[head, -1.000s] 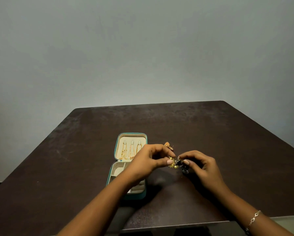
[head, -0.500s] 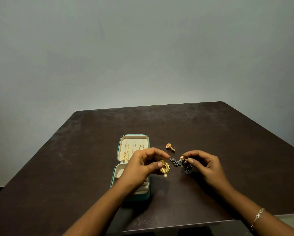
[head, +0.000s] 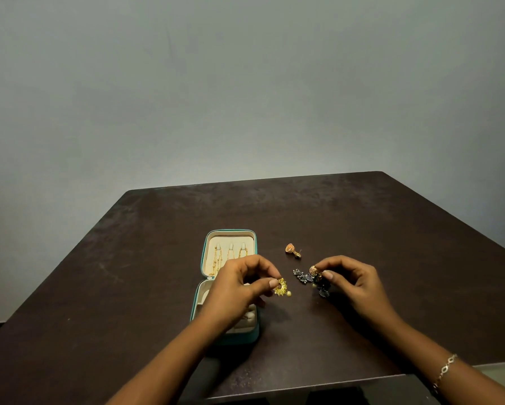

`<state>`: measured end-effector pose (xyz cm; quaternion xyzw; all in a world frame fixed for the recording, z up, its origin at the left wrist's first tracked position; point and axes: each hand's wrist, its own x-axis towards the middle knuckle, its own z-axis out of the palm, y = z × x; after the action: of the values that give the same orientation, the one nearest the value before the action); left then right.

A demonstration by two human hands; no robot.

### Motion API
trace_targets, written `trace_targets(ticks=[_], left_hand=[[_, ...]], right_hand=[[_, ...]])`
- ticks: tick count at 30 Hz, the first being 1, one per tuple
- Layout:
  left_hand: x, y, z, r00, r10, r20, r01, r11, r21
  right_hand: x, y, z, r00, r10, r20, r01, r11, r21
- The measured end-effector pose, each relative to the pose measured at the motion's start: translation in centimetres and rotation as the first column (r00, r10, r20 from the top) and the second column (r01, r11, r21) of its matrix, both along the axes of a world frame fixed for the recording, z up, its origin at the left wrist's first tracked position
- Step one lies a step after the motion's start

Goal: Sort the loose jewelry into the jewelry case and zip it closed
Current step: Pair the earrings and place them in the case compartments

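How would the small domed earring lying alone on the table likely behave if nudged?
The domed earring lies on its side, so it would probably roll or pivot around its thin post. Being tiny, it likely skids easily.

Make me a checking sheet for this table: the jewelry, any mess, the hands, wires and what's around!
Surface: dark brown table, scuffed.
Job's things: teal jewelry case lies open and unzipped, with gold chains hung in its lid. A yellow earring is just right of the case. A dark jewelry pile with a gold dome earring is on the table. An orange-gold earring lies alone behind them.
Clutter: nothing seen.
Grips: left hand pinches the yellow earring. Right hand pinches the dark jewelry pile.
Cables: nothing seen.
Surroundings: plain grey wall; bracelet on the right wrist.
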<state>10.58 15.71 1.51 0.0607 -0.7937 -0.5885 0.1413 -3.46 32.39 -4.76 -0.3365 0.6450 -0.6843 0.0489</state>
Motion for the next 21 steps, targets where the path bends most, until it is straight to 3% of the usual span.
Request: trace_targets(ticks=[4, 7, 13, 21], left_hand=[[-0.1, -0.3, 0.0, 0.996, 0.047, -0.074, -0.059, 0.984, -0.165], [-0.1, -0.5, -0.1, 0.993, 0.057, -0.105, -0.076, 0.98, -0.182], [-0.1, -0.2, 0.3, 0.995, 0.034, -0.094, -0.02, 0.988, 0.151], [0.1, 0.2, 1.1, 0.996, 0.049, -0.069, -0.011, 0.882, 0.471]], right_hand=[[0.0, 0.1, -0.1, 1.0, 0.003, 0.01, -0.003, 1.0, 0.0], [0.0, 0.0, -0.2, 1.0, -0.004, 0.03, 0.004, 1.0, 0.001], [0.1, 0.1, 0.0, 1.0, -0.002, 0.018, 0.002, 1.0, 0.022], [0.2, 0.0, 0.2, 1.0, -0.011, 0.009, 0.011, 0.999, 0.032]])
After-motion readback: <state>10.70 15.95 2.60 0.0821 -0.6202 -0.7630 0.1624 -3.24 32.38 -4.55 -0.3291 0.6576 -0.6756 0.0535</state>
